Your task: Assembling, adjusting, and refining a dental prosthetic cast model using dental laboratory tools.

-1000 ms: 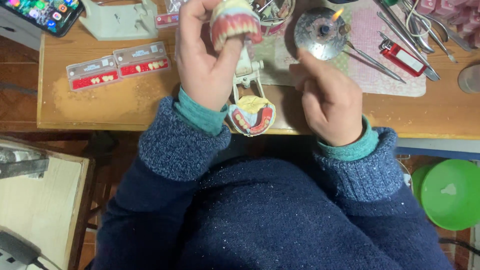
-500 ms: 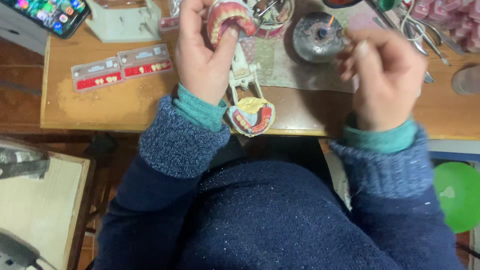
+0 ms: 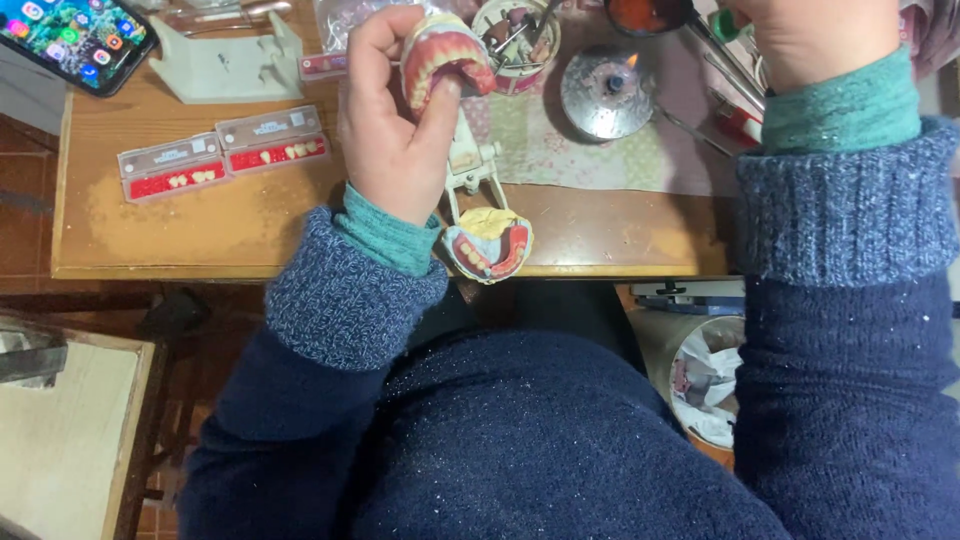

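Gripping a pink-and-white upper denture model point(image 3: 443, 55), the left hand point(image 3: 395, 120) pinches it between thumb and curled fingers above the wooden worktop point(image 3: 230, 225), at about 11 o'clock in the view. Its arch of pale teeth set in pink wax faces the camera, with a cream plaster base behind. Directly below, at 6 o'clock from that hand, a metal articulator point(image 3: 470, 165) carries the lower denture model point(image 3: 490, 245), pink with white teeth on yellowish plaster, at the worktop's near edge. The right hand point(image 3: 810, 35) sits at 1 o'clock, cut off by the top edge, so I cannot tell its grasp. A small lit alcohol burner point(image 3: 607, 90) stands between the hands. Two red tooth cards point(image 3: 225, 160) lie at 10 o'clock.
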